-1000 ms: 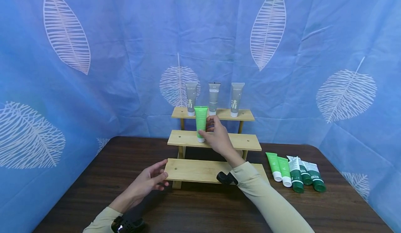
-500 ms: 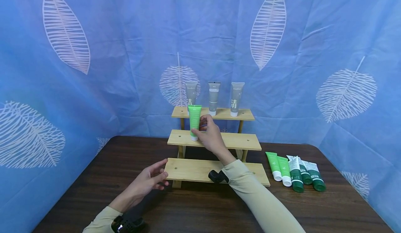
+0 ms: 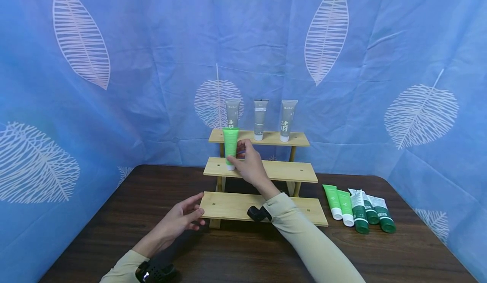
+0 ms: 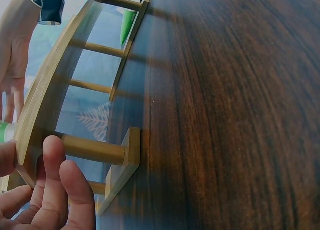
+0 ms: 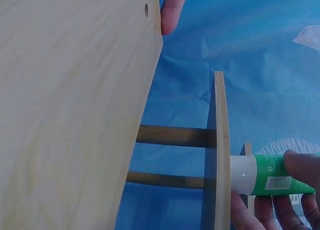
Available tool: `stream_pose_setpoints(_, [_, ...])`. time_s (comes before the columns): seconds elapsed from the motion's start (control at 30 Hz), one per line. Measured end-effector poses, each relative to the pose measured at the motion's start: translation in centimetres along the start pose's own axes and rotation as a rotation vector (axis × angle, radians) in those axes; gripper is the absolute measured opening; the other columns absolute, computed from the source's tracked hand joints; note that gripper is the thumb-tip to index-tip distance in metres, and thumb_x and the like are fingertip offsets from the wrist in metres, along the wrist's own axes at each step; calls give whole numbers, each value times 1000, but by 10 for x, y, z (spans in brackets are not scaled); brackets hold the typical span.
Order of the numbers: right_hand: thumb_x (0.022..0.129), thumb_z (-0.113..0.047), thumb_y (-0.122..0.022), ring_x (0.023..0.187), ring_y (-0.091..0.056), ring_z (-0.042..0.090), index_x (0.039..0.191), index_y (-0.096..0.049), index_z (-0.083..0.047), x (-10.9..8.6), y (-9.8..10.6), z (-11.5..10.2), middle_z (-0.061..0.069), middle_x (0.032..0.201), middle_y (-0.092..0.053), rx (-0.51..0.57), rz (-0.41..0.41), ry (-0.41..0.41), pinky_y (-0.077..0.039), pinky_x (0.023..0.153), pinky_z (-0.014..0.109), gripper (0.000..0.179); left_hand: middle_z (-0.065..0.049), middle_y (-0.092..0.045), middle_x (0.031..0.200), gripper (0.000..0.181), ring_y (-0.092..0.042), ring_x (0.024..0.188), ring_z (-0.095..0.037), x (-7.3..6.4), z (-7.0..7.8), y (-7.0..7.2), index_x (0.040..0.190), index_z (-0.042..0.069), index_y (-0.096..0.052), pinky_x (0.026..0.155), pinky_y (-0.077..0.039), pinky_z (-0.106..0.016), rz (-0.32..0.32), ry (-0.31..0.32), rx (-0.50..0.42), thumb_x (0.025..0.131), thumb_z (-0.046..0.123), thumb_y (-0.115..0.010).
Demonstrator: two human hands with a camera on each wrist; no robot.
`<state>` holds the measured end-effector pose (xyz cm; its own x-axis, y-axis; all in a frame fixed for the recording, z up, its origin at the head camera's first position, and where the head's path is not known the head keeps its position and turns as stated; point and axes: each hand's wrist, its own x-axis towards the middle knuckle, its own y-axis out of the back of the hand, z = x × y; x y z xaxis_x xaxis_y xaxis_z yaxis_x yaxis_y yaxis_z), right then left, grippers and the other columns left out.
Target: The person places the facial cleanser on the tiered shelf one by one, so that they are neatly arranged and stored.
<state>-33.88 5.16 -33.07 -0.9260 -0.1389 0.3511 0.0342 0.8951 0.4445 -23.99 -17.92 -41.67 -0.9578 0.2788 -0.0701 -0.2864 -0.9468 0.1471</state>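
My right hand point(image 3: 252, 164) pinches a light green squeeze tube point(image 3: 230, 141) between thumb and fingers. The tube stands upright, white cap down, at the left end of the middle board point(image 3: 283, 171) of a three-tier wooden display stand. From the right wrist, the white cap point(image 5: 243, 174) meets the face of that board point(image 5: 223, 140). My left hand point(image 3: 176, 220) grips the left end of the stand's lowest board point(image 3: 239, 207); the left wrist view has fingers point(image 4: 52, 175) curled beneath its corner. Behind the green tube, a grey tube point(image 3: 233, 111) is partly hidden.
Two more grey tubes, one in the middle point(image 3: 260, 118) and one at the right point(image 3: 288, 120), stand on the top board point(image 3: 272, 138). Right of the stand, light green tubes point(image 3: 339, 204) and dark green tubes point(image 3: 367, 211) lie on the dark wooden table point(image 3: 414, 249). A blue leaf-patterned cloth point(image 3: 160, 63) hangs behind.
My right hand has moved left along the middle board with the light green tube, from near its centre-left to its left end. My left hand has stayed on the lowest board.
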Motion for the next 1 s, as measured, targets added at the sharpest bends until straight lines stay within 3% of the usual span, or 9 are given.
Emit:
stream_pose_setpoints(0.33, [96,-19,-74,110,-65,26,128,-50,-11,-2,-2,-2,10,122,-62,-13,4,-8,-55,85,41,40,-14,-54,115,67,-66,90,-22,1,-1,-2,161,4,-28,79,-57,-37,5,7,5,104,18,-61])
stream_pose_setpoints(0.57, [97,-20,-73,113,-64,25,138,-49,-13,-8,2,-1,8,127,-61,-10,-26,-25,-56,83,39,49,-14,-55,114,67,-67,90,-23,0,-1,-3,160,4,-29,79,-57,-38,25,20,7,103,17,-62])
stream_pose_setpoints(1.0, [99,-25,-69,126,-60,30,150,-46,-13,-32,50,-5,9,136,-60,-60,-16,-5,-54,95,50,57,-14,-55,115,69,-67,91,-22,0,0,-1,161,4,-28,80,-56,-37,9,10,19,103,20,-63])
